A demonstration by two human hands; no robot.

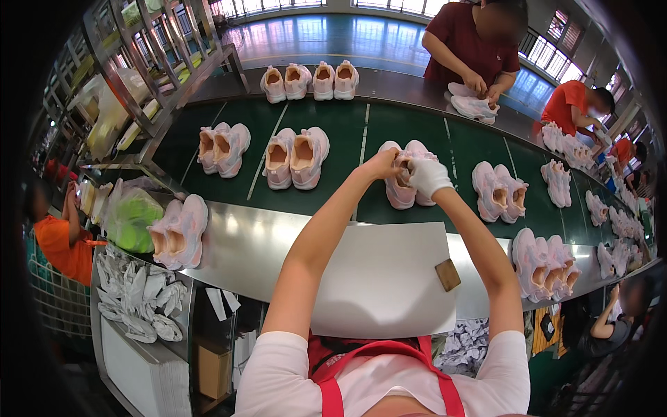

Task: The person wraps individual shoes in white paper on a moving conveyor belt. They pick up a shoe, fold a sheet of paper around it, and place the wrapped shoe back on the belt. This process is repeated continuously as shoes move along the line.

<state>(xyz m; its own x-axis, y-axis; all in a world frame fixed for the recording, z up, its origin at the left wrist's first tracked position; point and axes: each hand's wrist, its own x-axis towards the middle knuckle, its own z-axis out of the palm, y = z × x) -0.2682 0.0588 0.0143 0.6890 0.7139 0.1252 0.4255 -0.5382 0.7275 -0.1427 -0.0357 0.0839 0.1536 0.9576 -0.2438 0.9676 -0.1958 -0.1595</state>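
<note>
Both my hands meet at a pale pink and white sneaker [401,195], the left one of a pair on the green conveyor belt [326,208]. My bare left hand [383,164] is closed on its upper, near the opening. My right hand [429,178] wears a white glove, and its fingers are closed at the same shoe's opening. What lies between those fingertips is too small to make out. The other sneaker [418,149] of the pair stands close beside, partly covered by the glove. Left of my hands, another pair of sneakers [297,160] rests on the belt.
A white sheet [382,278] with a small brown block [447,275] lies before me on the metal ledge. More sneakers [182,233] stand along both edges. Crumpled paper [139,292] fills a bin at left, below a metal rack [132,76]. Opposite, a co-worker [465,42] handles shoes.
</note>
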